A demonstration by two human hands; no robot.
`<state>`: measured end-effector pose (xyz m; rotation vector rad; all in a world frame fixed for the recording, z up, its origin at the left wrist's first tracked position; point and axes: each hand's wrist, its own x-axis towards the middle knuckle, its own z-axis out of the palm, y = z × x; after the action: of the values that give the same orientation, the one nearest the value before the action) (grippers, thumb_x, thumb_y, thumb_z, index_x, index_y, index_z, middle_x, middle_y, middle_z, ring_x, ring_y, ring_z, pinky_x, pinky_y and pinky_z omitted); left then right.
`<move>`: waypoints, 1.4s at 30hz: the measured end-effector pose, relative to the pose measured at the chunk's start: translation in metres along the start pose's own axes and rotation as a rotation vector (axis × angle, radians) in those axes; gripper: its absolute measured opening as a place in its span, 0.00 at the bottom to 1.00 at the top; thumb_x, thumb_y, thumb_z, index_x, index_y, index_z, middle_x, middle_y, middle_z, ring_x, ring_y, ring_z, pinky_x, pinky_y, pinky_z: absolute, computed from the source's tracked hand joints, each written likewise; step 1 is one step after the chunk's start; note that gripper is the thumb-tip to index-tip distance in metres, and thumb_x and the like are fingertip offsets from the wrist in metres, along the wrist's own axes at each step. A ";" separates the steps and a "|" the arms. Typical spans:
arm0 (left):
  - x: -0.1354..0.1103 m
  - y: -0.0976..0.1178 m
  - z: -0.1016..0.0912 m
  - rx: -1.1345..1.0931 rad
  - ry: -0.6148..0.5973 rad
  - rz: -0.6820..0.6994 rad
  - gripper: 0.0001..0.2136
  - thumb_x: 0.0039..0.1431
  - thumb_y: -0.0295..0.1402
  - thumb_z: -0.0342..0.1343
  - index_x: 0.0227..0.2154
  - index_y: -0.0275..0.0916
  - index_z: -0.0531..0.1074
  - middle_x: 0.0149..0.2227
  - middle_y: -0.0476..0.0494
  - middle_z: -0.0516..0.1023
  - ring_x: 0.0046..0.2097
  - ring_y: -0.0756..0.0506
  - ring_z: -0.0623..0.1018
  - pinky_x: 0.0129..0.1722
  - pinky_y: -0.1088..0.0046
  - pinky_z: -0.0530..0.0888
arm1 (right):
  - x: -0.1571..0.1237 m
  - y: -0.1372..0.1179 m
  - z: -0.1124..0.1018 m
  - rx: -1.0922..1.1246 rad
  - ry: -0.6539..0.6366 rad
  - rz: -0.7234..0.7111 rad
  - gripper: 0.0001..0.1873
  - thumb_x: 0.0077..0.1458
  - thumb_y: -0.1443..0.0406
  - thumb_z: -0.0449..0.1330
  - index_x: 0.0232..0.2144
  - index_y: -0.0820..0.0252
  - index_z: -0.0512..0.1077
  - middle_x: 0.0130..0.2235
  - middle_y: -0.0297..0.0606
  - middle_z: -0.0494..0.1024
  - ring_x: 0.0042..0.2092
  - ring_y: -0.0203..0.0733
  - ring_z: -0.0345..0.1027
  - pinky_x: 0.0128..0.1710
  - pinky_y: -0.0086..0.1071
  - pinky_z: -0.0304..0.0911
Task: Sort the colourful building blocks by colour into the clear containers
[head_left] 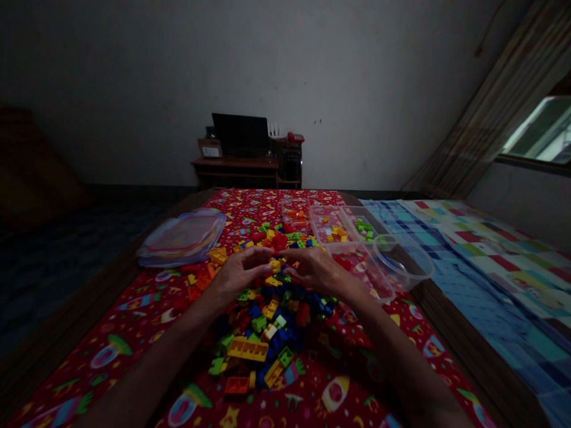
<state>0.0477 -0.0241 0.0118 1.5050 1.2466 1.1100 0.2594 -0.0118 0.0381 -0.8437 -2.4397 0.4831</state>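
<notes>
A heap of toy building bricks (259, 311) in yellow, red, blue, green and orange is spread before me. My left hand (241, 272) reaches over its far part, thumb and fingers apart in a curve. Facing it, my right hand (317, 268) has its fingers stretched and its thumb apart. A small yellow brick (275, 266) shows between the two sets of fingertips; whether they touch it I cannot tell. Just beyond the fingertips are red bricks (279, 241). Nearer me lie a long yellow brick (248, 349) and a red-orange brick (237, 386).
Clear plastic boxes stand right of the heap, one with green bricks (364, 229), another with yellow bricks (337, 234). A round clear tub (423, 274) sits at the table's right edge. Stacked lids (182, 238) lie left on the red patterned cloth (134, 315). A bed (504, 267) adjoins right.
</notes>
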 end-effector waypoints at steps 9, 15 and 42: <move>-0.006 0.000 0.002 -0.198 -0.059 -0.093 0.20 0.42 0.43 0.66 0.38 0.39 0.72 0.37 0.45 0.79 0.39 0.45 0.79 0.39 0.72 0.74 | 0.003 0.003 0.017 -0.101 0.031 -0.064 0.07 0.55 0.72 0.54 0.36 0.63 0.72 0.29 0.35 0.73 0.27 0.30 0.59 0.28 0.24 0.49; -0.007 -0.005 0.007 -0.321 -0.073 -0.140 0.20 0.41 0.40 0.67 0.37 0.38 0.69 0.35 0.46 0.78 0.37 0.46 0.79 0.36 0.75 0.74 | 0.001 0.008 0.021 -0.243 0.049 -0.068 0.07 0.57 0.69 0.54 0.27 0.63 0.68 0.25 0.31 0.67 0.24 0.29 0.50 0.26 0.27 0.42; -0.013 -0.005 0.028 -0.424 -0.164 -0.157 0.20 0.48 0.39 0.63 0.43 0.37 0.70 0.40 0.42 0.80 0.42 0.43 0.80 0.44 0.67 0.76 | 0.006 -0.001 0.031 -0.025 0.137 -0.127 0.13 0.60 0.68 0.52 0.47 0.60 0.68 0.43 0.42 0.77 0.42 0.38 0.70 0.40 0.28 0.60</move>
<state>0.0719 -0.0386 -0.0012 1.1327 0.9282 1.0453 0.2372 -0.0135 0.0160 -0.7028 -2.3595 0.3374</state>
